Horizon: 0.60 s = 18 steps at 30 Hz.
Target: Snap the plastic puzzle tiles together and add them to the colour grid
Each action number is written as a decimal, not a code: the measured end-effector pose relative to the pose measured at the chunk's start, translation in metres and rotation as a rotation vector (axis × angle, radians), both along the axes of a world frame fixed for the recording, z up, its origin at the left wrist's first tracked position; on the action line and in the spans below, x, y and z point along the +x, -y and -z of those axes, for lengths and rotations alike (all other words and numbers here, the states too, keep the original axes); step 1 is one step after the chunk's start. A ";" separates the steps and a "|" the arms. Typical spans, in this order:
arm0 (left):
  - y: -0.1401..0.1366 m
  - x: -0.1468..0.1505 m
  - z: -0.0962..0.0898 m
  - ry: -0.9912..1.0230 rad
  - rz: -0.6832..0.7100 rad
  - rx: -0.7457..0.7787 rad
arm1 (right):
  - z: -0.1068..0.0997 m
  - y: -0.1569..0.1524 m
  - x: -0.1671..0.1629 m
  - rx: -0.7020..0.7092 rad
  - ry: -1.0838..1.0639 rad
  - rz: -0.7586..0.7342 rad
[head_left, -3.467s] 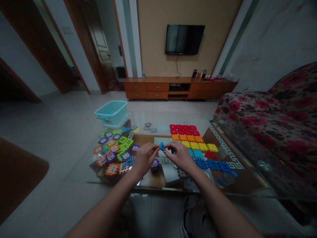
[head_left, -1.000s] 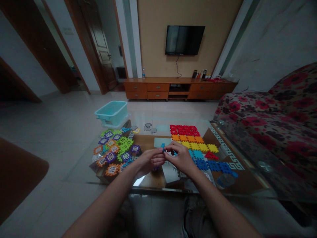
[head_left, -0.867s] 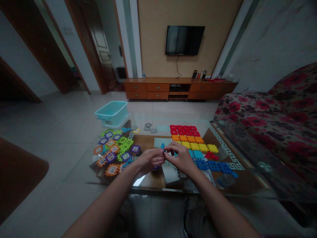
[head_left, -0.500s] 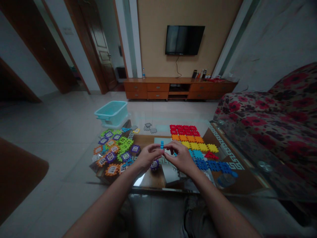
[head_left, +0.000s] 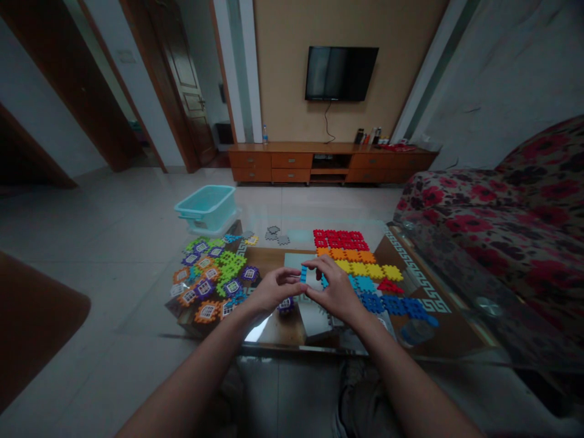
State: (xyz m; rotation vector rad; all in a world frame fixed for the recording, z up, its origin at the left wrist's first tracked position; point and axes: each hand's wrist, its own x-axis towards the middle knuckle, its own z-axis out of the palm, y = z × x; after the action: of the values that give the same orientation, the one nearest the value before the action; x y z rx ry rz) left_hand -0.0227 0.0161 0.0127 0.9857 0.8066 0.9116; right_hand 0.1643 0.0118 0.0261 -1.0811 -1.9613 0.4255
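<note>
A small light-blue interlocking tile (head_left: 303, 274) is seen nearly edge-on above the middle of the glass table, between my two hands. My right hand (head_left: 332, 285) curves round its far side, with index finger above and thumb below, gripping it. My left hand (head_left: 274, 291) meets it from the left, fingertips and thumb closed at its edge; the exact contact is partly hidden. Beyond my right hand lie rows of yellow tiles (head_left: 365, 269), light-blue tiles (head_left: 364, 283) and dark-blue tiles (head_left: 393, 304). A purple tile piece (head_left: 285, 305) rests below my left hand.
Mixed green, orange and purple tiles (head_left: 231, 266) cover the table's left side. Red tiles (head_left: 340, 239) and orange tiles (head_left: 345, 255) lie back right, grey tiles (head_left: 272, 234) at the back. A turquoise bin (head_left: 207, 207) stands behind left; a clear bottle (head_left: 416, 331) lies front right.
The light-blue tile has shifted slightly right and turned a little between my fingers. My left fingers have loosened somewhat, and my right hand's curl is more open.
</note>
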 end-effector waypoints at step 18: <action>0.003 0.011 -0.013 0.289 -0.131 -0.408 | -0.007 0.003 -0.006 0.051 -0.068 0.106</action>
State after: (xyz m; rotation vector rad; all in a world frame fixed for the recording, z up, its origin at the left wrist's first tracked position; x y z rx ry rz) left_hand -0.0113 0.0128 0.0257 0.4378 0.7755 0.9285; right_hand 0.1578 0.0086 0.0332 -1.1175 -1.8363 0.3492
